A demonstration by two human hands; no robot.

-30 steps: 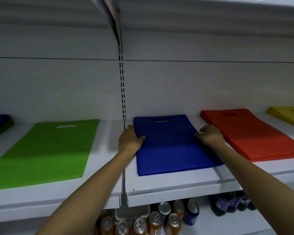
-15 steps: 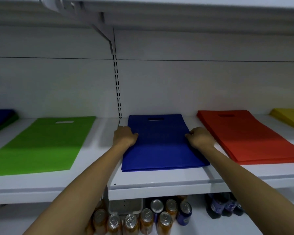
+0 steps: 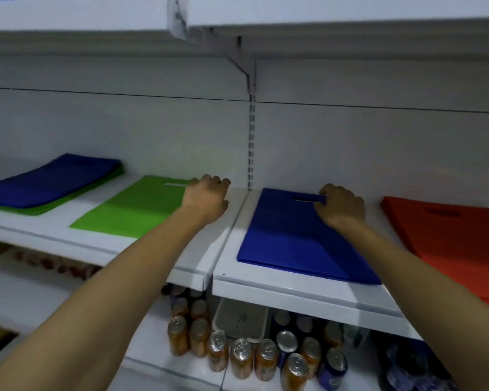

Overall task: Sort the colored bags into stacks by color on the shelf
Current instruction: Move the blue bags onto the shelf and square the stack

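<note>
You are standing at a white shelf (image 3: pixel 294 289) with a white back panel, and the blue stack (image 3: pixel 294 238) is lying flat on it just right of the upright, squared up with its handle slot toward the wall. Half a second ago your hands were bracketing that stack at its two sides; now they are splitting up. Your right hand (image 3: pixel 340 206) is resting on the stack's far end at the slot, while your left hand (image 3: pixel 206 196) is reaching over the near corner of the green bag (image 3: pixel 136 207), beside its own slot. Your view is also swinging left, bringing in a mixed pile (image 3: pixel 51 182) at the far left, blue lying on green. That suggests the blue stack is finished and you are turning to the green bag or that pile.

Both forearms are stretching forward, wrists level and palms down. Your left fingers are curling loosely and gripping nothing I can see. Your right fingers are bending with knuckles raised and the tips at the slot; whether they are hooking into it or only pressing down, I cannot tell.

The red stack (image 3: pixel 449 235) is lying to the right, apart from the blue, and cans (image 3: pixel 243 354) are standing on the shelf below.
</note>
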